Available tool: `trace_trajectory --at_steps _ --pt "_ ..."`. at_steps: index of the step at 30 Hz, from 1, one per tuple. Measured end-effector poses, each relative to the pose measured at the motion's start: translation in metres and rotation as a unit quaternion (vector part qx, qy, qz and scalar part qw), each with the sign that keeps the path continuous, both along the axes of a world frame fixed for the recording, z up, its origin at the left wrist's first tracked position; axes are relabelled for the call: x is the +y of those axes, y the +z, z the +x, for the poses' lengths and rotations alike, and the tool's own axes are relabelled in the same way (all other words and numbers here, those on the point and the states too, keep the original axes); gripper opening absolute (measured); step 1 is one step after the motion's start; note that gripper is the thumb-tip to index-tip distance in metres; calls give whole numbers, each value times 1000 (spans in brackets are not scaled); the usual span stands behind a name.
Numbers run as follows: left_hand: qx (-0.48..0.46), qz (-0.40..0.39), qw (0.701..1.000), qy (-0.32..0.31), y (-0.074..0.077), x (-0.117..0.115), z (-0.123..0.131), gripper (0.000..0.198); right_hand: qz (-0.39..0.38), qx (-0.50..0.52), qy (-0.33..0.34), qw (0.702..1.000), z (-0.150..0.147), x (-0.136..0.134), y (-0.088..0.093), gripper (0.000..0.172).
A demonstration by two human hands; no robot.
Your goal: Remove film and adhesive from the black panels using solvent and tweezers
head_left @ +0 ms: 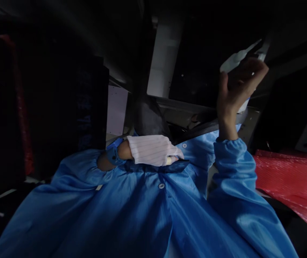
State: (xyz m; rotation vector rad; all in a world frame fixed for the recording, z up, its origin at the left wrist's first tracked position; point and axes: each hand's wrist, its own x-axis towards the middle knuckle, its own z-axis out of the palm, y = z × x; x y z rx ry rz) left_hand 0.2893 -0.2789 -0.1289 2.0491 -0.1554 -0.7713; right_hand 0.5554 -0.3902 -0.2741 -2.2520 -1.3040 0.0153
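Observation:
My left hand (153, 150), in a pale striped glove with some fingertips bare, lies across the front of my blue jacket. Its fingers are curled together. A dark flat edge (180, 165) shows just beneath them; I cannot make out what it is. My bare right hand (235, 89) is raised at the upper right, thumb up and fingers bent round. Between thumb and fingers is a white squeeze bottle (232, 62) with a thin pointed nozzle, tilted up to the right. Behind it stands a dark panel (196, 71) with a pale side strip (164, 61).
Red bubble wrap (290, 179) lies at the right, and a red strip (21, 107) hangs at the left. A large black box (89, 107) stands on the left, beside a pale board (116, 109). The surroundings are very dark.

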Motion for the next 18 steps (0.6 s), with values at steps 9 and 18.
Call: trace_trajectory --at_steps 9,18 --pt "-6 10 999 -34 -11 2 -6 40 -160 109 -65 979 -57 47 29 64" --pt "-33 -20 998 -47 -14 4 -10 42 -205 181 -41 961 -50 60 63 38"
